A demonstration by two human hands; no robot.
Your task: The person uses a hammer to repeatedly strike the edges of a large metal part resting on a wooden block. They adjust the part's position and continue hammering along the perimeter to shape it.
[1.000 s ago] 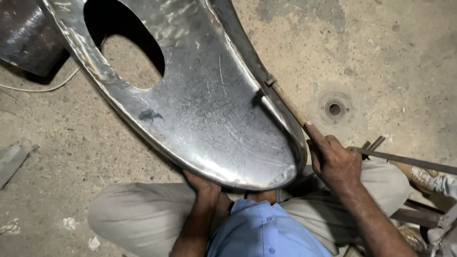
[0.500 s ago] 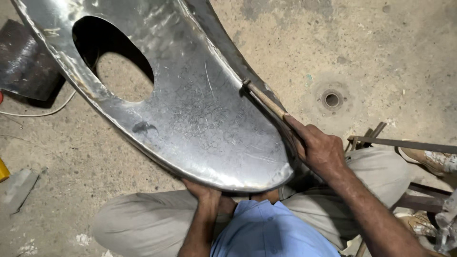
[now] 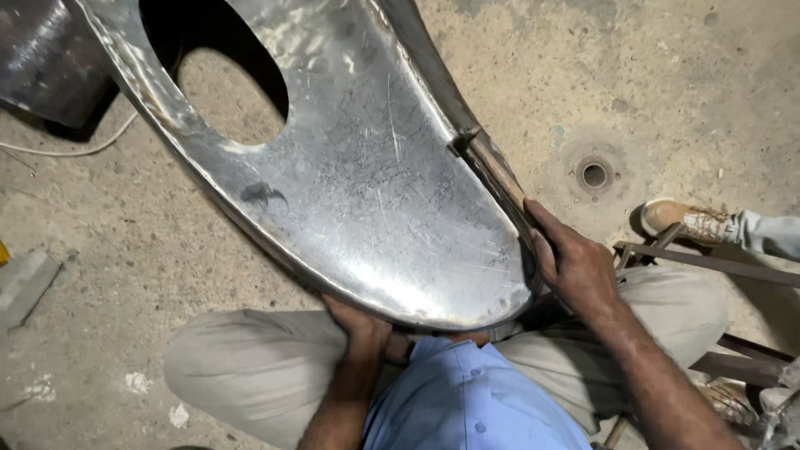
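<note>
A large curved sheet-metal panel (image 3: 367, 192) with an oval cut-out lies across my lap, its rounded end towards me. My left hand (image 3: 360, 321) grips the panel's near lower edge from beneath. My right hand (image 3: 575, 262) holds a hammer by its wooden handle (image 3: 500, 179). The hammer's small metal head (image 3: 463, 139) rests against the panel's right rim.
The floor is bare concrete with a round drain (image 3: 593, 175) to the right. Another person's tan shoe (image 3: 683, 218) and trouser leg show at the right edge. Metal bars (image 3: 708, 262) lie beside my right knee. A dark metal piece (image 3: 46, 58) sits top left, with a white cable nearby.
The hammer was raised off the panel and has come down against the right rim. My view has moved closer; my left hand kept its hold.
</note>
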